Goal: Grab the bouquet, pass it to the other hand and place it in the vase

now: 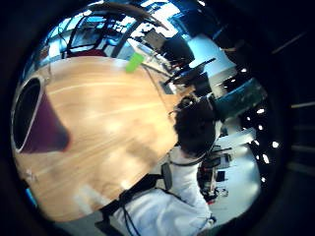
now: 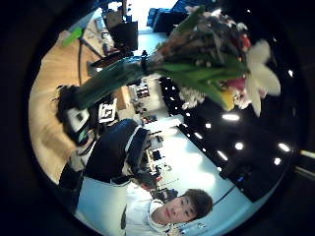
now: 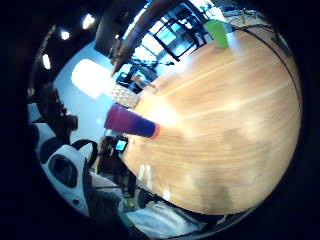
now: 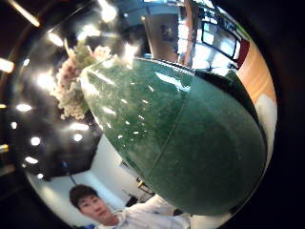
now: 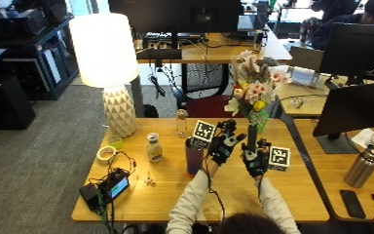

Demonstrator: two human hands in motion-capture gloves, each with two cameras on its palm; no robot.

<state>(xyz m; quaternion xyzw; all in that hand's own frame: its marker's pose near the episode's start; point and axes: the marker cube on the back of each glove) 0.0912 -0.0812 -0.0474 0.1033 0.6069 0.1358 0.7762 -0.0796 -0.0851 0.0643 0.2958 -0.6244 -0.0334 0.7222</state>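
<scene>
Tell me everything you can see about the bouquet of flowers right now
The bouquet of pink, cream and yellow flowers stands upright above the wooden table, blooms on top, green leaves below, and a bundle of dark green stems pointing down. The right hand grips the stems near their lower end. The left hand is open beside it, apparently not touching. The bouquet is not in the dark purple vase, which stands on the table further left.

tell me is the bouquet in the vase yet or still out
Out. In the outside view the bouquet stands upright above the table, stems gripped by the right hand; the purple vase stands apart beside the left hand.
</scene>
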